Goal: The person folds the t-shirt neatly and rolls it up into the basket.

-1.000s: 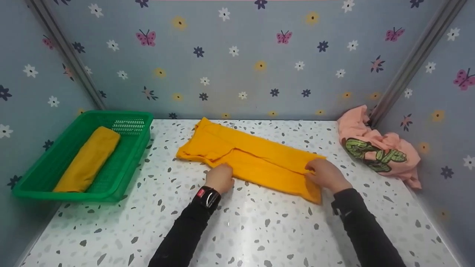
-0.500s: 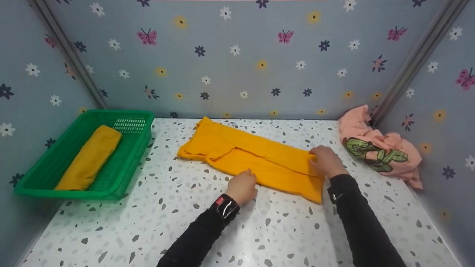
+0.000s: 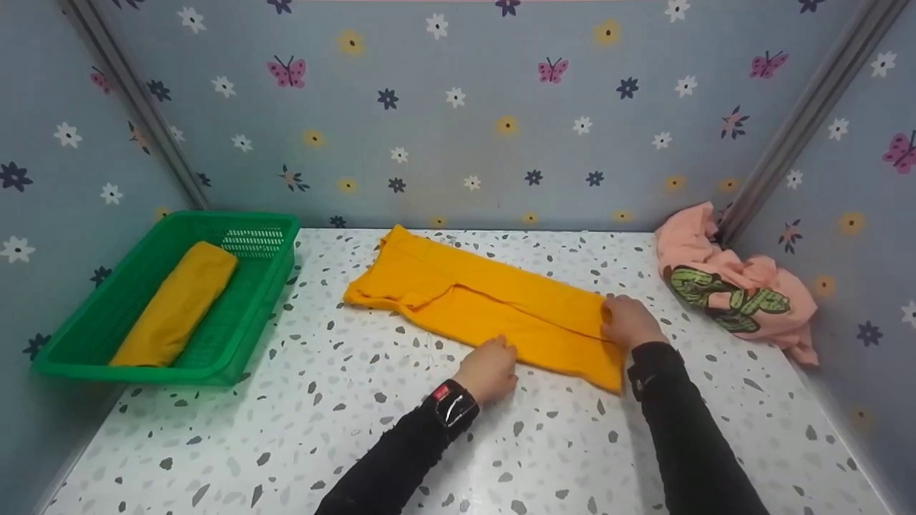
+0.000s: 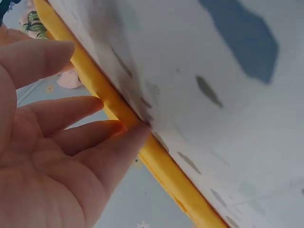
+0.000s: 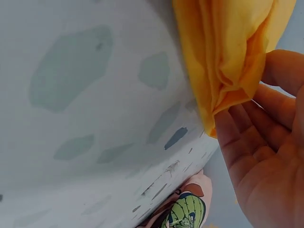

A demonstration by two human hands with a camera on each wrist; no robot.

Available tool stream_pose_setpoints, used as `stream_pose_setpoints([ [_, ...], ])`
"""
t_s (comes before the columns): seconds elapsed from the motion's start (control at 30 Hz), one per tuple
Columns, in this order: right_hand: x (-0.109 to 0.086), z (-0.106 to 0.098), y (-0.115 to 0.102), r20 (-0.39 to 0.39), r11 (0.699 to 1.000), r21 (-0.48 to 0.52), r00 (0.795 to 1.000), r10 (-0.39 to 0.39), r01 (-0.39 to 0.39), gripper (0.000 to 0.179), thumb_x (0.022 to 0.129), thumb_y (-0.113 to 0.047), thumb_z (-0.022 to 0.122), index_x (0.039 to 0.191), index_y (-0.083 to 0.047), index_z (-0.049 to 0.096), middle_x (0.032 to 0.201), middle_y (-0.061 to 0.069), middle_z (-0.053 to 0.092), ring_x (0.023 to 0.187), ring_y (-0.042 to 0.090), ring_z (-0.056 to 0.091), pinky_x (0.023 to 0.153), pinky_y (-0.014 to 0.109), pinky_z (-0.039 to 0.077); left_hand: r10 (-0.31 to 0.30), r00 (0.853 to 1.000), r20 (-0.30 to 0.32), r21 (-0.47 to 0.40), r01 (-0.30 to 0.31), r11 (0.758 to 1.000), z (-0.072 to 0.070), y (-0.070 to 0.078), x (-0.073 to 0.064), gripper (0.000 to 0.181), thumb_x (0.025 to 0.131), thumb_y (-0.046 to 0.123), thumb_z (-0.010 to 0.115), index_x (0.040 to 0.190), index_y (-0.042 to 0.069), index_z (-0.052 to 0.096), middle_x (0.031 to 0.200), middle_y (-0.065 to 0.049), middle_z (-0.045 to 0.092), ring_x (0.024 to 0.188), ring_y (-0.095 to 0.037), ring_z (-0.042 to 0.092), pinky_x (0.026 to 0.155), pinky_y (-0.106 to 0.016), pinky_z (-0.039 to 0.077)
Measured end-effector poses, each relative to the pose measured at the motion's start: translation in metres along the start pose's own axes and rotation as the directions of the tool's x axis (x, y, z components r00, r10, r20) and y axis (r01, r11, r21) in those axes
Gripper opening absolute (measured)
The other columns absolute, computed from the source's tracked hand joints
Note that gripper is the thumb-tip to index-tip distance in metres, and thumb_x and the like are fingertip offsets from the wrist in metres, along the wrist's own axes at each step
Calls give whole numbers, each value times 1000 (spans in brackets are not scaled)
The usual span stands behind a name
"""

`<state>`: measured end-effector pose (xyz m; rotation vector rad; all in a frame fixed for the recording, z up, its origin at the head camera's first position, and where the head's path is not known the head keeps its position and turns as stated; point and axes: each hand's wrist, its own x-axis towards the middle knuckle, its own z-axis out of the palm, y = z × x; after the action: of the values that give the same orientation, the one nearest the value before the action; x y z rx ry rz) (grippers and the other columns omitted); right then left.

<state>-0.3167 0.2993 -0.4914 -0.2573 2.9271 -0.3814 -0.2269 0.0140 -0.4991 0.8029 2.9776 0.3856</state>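
Note:
A yellow T-shirt (image 3: 501, 300), folded into a long strip with an overlapping layer along its middle, lies slantwise on the speckled table. At its near long edge is my left hand (image 3: 489, 372). In the left wrist view, that hand's fingers (image 4: 109, 152) reach the cloth edge, fairly straight, while the thumb stands apart from it. My right hand (image 3: 633, 322) is at the right end of the T-shirt. The right wrist view shows its thumb and fingers on either side of the layered end (image 5: 232, 90), pinching it lightly.
A green basket (image 3: 236, 350) stands at the left, with a rolled mustard-yellow cloth (image 3: 175, 304) inside. A crumpled pink garment (image 3: 737, 279) with a green cactus print lies in the back right corner. Flower-patterned walls (image 3: 465, 64) enclose the table (image 3: 401, 436) at the back and both sides.
My left hand has slid rightward along the near edge of the T-shirt. My right hand has left the middle fold and shifted slightly onto the right end. The T-shirt has barely moved.

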Motion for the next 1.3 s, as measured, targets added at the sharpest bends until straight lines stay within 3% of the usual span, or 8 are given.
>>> stream_pose_setpoints([
  [0.1, -1, 0, 0, -6, 1000, -9, 1000, -8, 8, 33, 89, -11, 63, 118, 6, 60, 111, 24, 57, 98, 37, 53, 96, 55, 42, 16, 1000, -19, 18, -15, 1000, 3, 2, 1, 24, 85, 16, 71, 104, 2, 69, 111, -18, 66, 107, -32, 62, 94, -40, 49],
  [0.27, -2, -2, 1, 2, 1000, -10, 1000, -8, 8, 30, 89, -11, 63, 115, 4, 61, 108, 21, 56, 96, 36, 52, 94, 54, 43, 28, 998, -51, 58, -25, 998, 5, 1, 2, 16, 83, 15, 71, 94, 4, 70, 93, -11, 65, 92, -28, 61, 81, -39, 52],
  [0.4, -4, -2, 2, 7, 1000, -4, 1000, -8, 8, 33, 90, -12, 63, 120, 3, 60, 110, 20, 56, 98, 36, 53, 96, 54, 43, 28, 997, -69, 73, -23, 997, 6, -2, 3, 15, 82, 17, 72, 91, 5, 70, 92, -11, 64, 91, -28, 60, 77, -40, 53],
  [0.6, -6, 1, 3, 3, 999, -20, 999, -33, 33, 29, 90, -13, 63, 116, 1, 62, 102, 16, 55, 91, 33, 52, 89, 50, 46, 30, 997, -67, 104, -23, 994, 3, -12, 5, 27, 86, 31, 70, 81, 5, 66, 91, -13, 64, 93, -30, 60, 80, -41, 52],
  [0.8, -13, 0, -5, 12, 999, -37, 999, -36, 36, 23, 89, -12, 62, 110, 0, 63, 96, 13, 54, 85, 31, 51, 83, 48, 47, -20, 999, -50, 79, 24, 997, -2, -27, 7, 44, 91, 46, 66, 80, 4, 66, 94, -16, 65, 95, -33, 62, 77, -45, 55],
  [0.97, -21, 0, -14, 12, 997, -66, 999, -48, 48, 20, 90, -14, 64, 105, -1, 64, 92, 12, 54, 80, 30, 51, 79, 46, 48, -44, 999, -11, 53, 45, 998, -5, -38, 10, 48, 92, 50, 63, 77, 4, 65, 97, -15, 66, 95, -31, 63, 79, -45, 54],
  [1.17, -27, 1, -21, 19, 993, -72, 996, -90, 91, 16, 87, -14, 64, 99, -3, 65, 86, 9, 53, 76, 27, 51, 76, 44, 48, -49, 998, -33, 33, 50, 998, -2, -50, 17, 47, 93, 47, 63, 79, 3, 66, 94, -16, 67, 105, -35, 61, 94, -46, 48],
  [1.3, -32, 0, -29, 52, 992, -59, 992, -111, 114, 12, 86, -14, 64, 94, -5, 66, 83, 7, 54, 75, 25, 51, 74, 43, 48, -86, 996, -37, 12, 86, 996, -2, -55, 22, 46, 93, 45, 63, 88, -1, 68, 103, -20, 67, 113, -37, 58, 101, -46, 42],
])
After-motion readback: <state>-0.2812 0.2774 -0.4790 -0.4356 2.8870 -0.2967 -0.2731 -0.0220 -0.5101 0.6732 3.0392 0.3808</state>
